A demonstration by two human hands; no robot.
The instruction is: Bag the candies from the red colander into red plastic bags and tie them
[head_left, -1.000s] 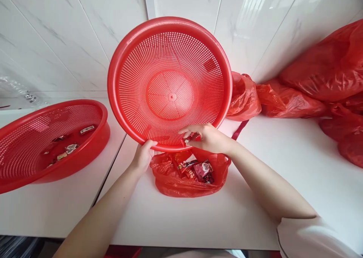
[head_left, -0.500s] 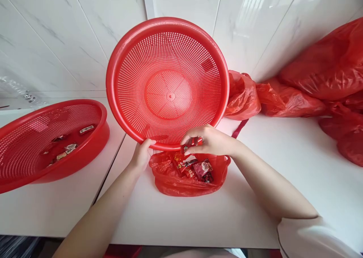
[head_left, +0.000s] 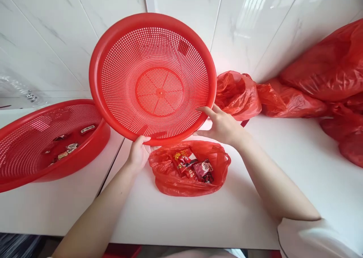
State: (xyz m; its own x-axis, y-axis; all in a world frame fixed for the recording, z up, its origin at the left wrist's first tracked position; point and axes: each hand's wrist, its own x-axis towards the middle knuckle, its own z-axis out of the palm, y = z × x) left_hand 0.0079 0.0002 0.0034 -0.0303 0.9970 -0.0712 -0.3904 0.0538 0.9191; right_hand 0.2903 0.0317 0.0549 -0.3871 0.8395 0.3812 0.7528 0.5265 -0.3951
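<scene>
A round red perforated basket (head_left: 153, 76) is tipped up on edge, its inside facing me and holding nothing. My left hand (head_left: 138, 154) grips its lower rim from below. My right hand (head_left: 222, 125) rests against the rim at the lower right, fingers spread. Directly under the basket lies an open red plastic bag (head_left: 170, 178) on the white table, holding several red wrapped candies (head_left: 195, 168).
A second red basket (head_left: 19, 171) sits on the table at the left with several wrapped candies (head_left: 69, 148) in it. Crumpled red plastic bags (head_left: 312, 84) are heaped against the tiled wall at the back right. The table's near edge runs along the bottom.
The tipped basket has shifted left and slightly up. My right hand has left the candies at the rim's bottom and moved to the rim's right side, fingers now spread.
</scene>
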